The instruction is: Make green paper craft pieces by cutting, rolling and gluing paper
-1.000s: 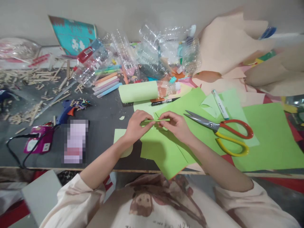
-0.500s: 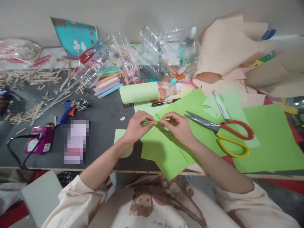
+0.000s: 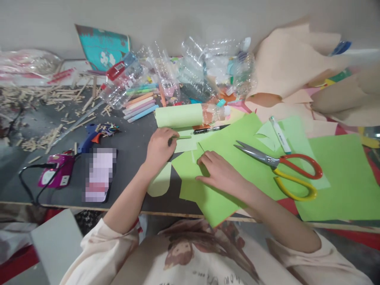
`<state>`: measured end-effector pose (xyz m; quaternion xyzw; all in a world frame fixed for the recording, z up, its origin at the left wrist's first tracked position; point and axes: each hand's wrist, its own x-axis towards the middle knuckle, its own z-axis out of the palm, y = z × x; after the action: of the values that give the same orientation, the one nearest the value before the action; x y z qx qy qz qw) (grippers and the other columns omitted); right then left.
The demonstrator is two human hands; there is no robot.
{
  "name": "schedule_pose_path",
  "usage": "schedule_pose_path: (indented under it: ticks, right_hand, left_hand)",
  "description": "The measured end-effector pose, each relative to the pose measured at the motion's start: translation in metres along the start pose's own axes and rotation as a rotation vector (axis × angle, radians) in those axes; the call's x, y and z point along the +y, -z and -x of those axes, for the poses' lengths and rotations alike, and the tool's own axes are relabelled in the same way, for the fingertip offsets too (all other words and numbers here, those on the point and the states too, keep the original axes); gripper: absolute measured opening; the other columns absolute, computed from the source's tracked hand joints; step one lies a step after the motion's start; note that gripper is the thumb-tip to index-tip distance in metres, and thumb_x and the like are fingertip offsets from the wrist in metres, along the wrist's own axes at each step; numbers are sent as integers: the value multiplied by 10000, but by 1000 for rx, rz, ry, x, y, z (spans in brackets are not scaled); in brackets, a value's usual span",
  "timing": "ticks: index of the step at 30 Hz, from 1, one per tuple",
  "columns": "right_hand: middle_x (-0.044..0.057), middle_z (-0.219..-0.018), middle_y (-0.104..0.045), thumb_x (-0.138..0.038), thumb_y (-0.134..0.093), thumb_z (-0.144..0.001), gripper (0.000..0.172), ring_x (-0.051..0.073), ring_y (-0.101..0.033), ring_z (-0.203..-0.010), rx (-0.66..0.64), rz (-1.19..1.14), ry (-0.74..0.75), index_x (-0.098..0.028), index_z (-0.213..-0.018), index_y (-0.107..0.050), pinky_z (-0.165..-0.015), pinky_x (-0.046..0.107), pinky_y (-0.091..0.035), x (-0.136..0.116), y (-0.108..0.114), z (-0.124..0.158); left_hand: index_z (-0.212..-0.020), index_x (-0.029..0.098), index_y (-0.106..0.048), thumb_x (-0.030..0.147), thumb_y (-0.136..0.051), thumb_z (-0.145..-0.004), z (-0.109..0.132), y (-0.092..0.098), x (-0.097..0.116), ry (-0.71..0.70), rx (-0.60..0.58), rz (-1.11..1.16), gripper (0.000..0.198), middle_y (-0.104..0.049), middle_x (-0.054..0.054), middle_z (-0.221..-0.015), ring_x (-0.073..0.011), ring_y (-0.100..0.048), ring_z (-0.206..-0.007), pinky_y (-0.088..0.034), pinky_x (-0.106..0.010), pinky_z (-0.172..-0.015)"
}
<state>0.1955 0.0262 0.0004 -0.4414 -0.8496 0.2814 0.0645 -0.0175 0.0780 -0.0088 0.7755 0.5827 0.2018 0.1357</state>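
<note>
My left hand [image 3: 162, 147] is closed around a thin green paper strip [image 3: 186, 137], whose narrow end sticks out to the right past the fingers. Whether it is rolled or folded I cannot tell. Lower and to the right, my right hand [image 3: 216, 170] rests on a bright green paper sheet [image 3: 204, 206], fingers apart and holding nothing. Just above my left hand lies a clear plastic bottle [image 3: 212, 113] wrapped in a pale green paper sleeve [image 3: 179, 115]. A black pen [image 3: 208, 130] lies between the bottle and the sheet.
Large scissors [image 3: 268, 159] with red and yellow handles lie on the right, beside a white marker [image 3: 279, 134]. To the left are a phone [image 3: 101, 174], a blue glue gun [image 3: 87, 136] and scattered wooden sticks [image 3: 38, 138]. Several plastic bottles [image 3: 196, 75] crowd the back.
My hands have parted. The left moved up and left with the green strip; the right let go of it and came down onto the green sheet, its fingers spreading.
</note>
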Motion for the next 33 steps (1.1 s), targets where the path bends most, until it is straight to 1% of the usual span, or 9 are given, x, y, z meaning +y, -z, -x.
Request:
schedule_pose_path:
  ticks: [4, 7, 9, 13, 18, 20, 24, 29, 33]
  right_hand:
    - [97, -909, -595, -187, -669, -800, 134, 248, -553, -866, -16, -95, 13, -173, -847, -545, -752, 371, -452, 1, 0, 0]
    - [53, -822, -572, -113, -547, -838, 95, 203, -529, -793, -13, -214, 15, -191, -808, -501, -717, 326, -414, 3, 0, -3]
    - [18, -759, -550, -102, -498, -837, 102, 172, -514, -723, 5, -354, -37, -199, -806, -491, -676, 299, -394, 6, 1, -5]
    - [-14, -729, -548, -194, -542, -798, 42, 143, -521, -691, 150, -726, -154, -205, -832, -521, -662, 279, -410, 14, 4, -10]
    - [-15, -723, -567, -295, -641, -725, 130, 140, -537, -697, 336, -1041, -226, -207, -798, -581, -675, 285, -445, 24, 9, -13]
    - [-9, -740, -598, -306, -671, -700, 140, 144, -553, -714, 384, -1104, -262, -208, -784, -616, -694, 292, -455, 27, 9, -14]
    - [8, -818, -669, -316, -699, -689, 168, 162, -597, -795, 437, -1173, -318, -215, -823, -689, -761, 312, -469, 30, 5, -15]
    - [9, -852, -700, -312, -726, -689, 165, 159, -617, -827, 446, -1182, -312, -222, -828, -719, -810, 315, -472, 32, 3, -16]
    - [7, -847, -702, -316, -725, -696, 161, 159, -623, -832, 453, -1164, -297, -222, -826, -715, -812, 312, -475, 32, 4, -16]
  left_hand:
    - [-883, 182, -663, 127, -467, -828, 3, -1, 7, 0, 46, -14, 210, -717, -87, -993, -262, -632, -1004, -474, -401, -875]
    - [-882, 183, -668, 128, -451, -842, 4, 0, 8, 8, 55, -16, 227, -735, -74, -946, -240, -665, -929, -468, -409, -921]
    - [-908, 187, -667, 133, -447, -846, 5, 0, 7, 40, 51, 17, 235, -738, -68, -956, -225, -674, -890, -487, -399, -905]
    - [-894, 191, -657, 122, -431, -839, 6, -1, 7, 45, 101, 223, 243, -710, -71, -1067, -200, -663, -971, -535, -321, -799]
    - [-828, 197, -637, 210, -540, -831, 5, -1, 11, 84, 174, 558, 97, -669, -60, -988, -170, -651, -909, -547, -252, -650]
    - [-820, 200, -643, 171, -567, -800, 4, -1, 11, 58, 143, 532, 84, -648, -60, -1011, -164, -642, -897, -536, -246, -638]
    - [-853, 205, -658, 58, -499, -790, 5, -5, 12, -31, 61, 392, 225, -599, -79, -1142, -168, -629, -950, -538, -274, -692]
    - [-874, 206, -637, 45, -427, -846, 6, -10, 8, -129, -42, 339, 266, -633, -71, -1074, -175, -629, -1009, -531, -318, -828]
    - [-931, 190, -630, 32, -409, -844, 7, -14, 6, -155, -109, 251, 285, -637, -98, -1119, -199, -610, -1098, -509, -348, -908]
